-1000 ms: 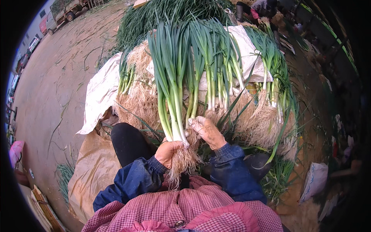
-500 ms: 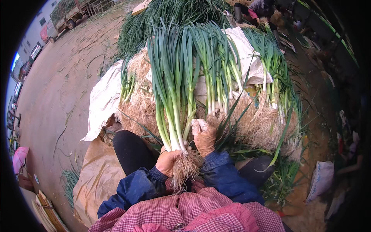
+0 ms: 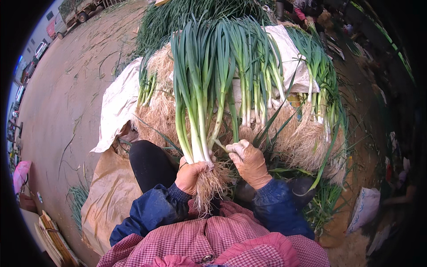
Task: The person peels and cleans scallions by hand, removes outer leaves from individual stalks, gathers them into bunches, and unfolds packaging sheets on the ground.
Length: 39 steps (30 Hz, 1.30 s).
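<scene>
My left hand [image 3: 189, 178] is closed around the white lower stalks of a bunch of leeks [image 3: 194, 111], just above their brown stringy roots [image 3: 209, 190]. The long green leaves point away from me. On the right of the bunch, my right hand [image 3: 249, 163] pinches the end of a pale green leaf strip [image 3: 220, 145]. This strip still reaches to the outermost stalk. Both hands seem to wear light, soiled gloves. Farther off, more leeks [image 3: 255, 89] lie in a row with their roots toward me.
Behind the row rises a large heap of leeks [image 3: 195, 11]. White sacking [image 3: 118, 104] lies at the left, brown sheeting [image 3: 109, 196] beside my knee. Another bundle [image 3: 318, 89] rests at the right, near a white sack [image 3: 364, 209]. At the far right a person [image 3: 307, 11] handles leeks.
My right hand has moved right and slightly down, away from the stalks, and the leaf strip now stretches out from the bunch. My left hand keeps its hold, shifted slightly left.
</scene>
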Tool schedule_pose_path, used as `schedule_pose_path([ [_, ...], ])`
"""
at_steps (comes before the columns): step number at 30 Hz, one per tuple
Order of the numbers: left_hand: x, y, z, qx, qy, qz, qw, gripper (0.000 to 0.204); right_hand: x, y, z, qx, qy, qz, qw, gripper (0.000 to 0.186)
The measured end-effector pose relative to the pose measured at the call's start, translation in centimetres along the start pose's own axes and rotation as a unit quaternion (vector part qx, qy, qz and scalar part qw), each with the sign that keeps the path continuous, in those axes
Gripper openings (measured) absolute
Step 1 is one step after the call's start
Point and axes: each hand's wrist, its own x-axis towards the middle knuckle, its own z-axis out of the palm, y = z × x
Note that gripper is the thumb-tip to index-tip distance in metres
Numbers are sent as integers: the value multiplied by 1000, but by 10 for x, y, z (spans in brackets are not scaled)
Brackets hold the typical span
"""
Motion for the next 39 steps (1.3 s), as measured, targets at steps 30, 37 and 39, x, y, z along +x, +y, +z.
schedule_pose_path([
  [30,-38,48,-13,-45,-74,3,996,43,194,50,45,117,126,229,958,21],
  [37,-51,56,-18,-163,-177,-16,971,42,170,74,-104,-20,314,101,944,17],
  [39,-43,50,-19,-265,-273,-23,924,36,126,56,-147,69,437,53,895,19],
])
